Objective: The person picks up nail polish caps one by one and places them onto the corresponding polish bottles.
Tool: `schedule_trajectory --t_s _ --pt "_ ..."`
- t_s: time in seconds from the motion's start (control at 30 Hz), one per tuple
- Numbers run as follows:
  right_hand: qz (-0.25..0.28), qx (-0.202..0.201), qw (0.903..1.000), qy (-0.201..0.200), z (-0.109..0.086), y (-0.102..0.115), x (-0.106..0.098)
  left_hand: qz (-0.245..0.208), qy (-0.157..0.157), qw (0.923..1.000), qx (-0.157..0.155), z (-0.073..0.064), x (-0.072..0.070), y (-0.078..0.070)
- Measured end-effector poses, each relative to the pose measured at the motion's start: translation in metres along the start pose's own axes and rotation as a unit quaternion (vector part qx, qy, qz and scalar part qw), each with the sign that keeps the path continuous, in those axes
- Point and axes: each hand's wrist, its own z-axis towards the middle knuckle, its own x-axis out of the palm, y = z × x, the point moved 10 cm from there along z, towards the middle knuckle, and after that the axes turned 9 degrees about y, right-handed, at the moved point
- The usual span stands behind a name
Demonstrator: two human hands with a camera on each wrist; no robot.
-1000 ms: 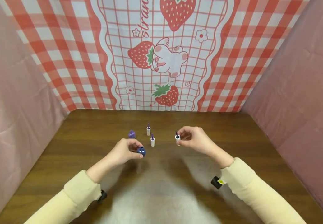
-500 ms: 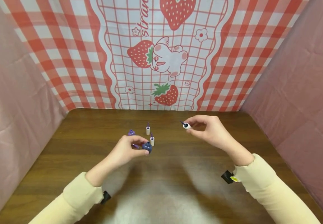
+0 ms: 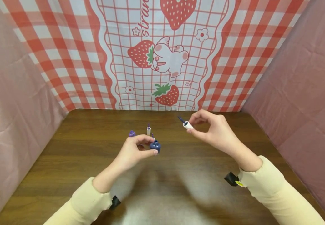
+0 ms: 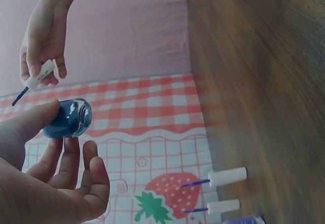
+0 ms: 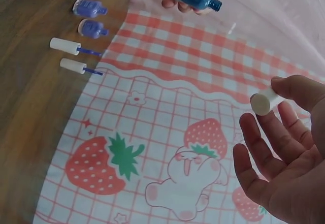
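My left hand [image 3: 131, 151] pinches a dark blue nail polish bottle [image 3: 155, 147] between thumb and fingers. Its neck is uncapped and points up in the head view. Off to the right, my right hand [image 3: 211, 128] holds the white brush cap [image 3: 188, 125] by its side. The blue-coated brush slants up and left, apart from the bottle. From the left wrist, the bottle [image 4: 71, 118] shows glossy blue through clear glass, with the cap [image 4: 41, 75] beyond it. In the right wrist view the cap's flat end [image 5: 261, 103] faces the camera.
Two purple nail polish bottles, one [image 5: 89, 7] beside the other [image 5: 92, 28], stand open on the wooden table [image 3: 162, 193]. Near them two white caps, one [image 5: 65, 46] and another [image 5: 73, 65], stand with purple brushes upward. A strawberry-print cloth [image 3: 162, 62] hangs behind.
My left hand has moved right with the blue bottle, now overlapping one standing cap. My right hand has risen up and right, and its cap has tipped from upright to leaning left.
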Motion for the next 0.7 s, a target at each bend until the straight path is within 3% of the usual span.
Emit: schedule_trajectory --t_s 0.43,0.7 --pt "-0.017 -0.102 0.9947 0.001 -0.003 0.028 0.001 -0.042 0.006 0.9991 0.007 0.0 0.014 -0.003" --pt "-0.03 -0.137 0.9901 0.015 -0.007 0.034 0.009 -0.043 -0.022 0.9985 0.026 -0.004 0.015 -0.003"
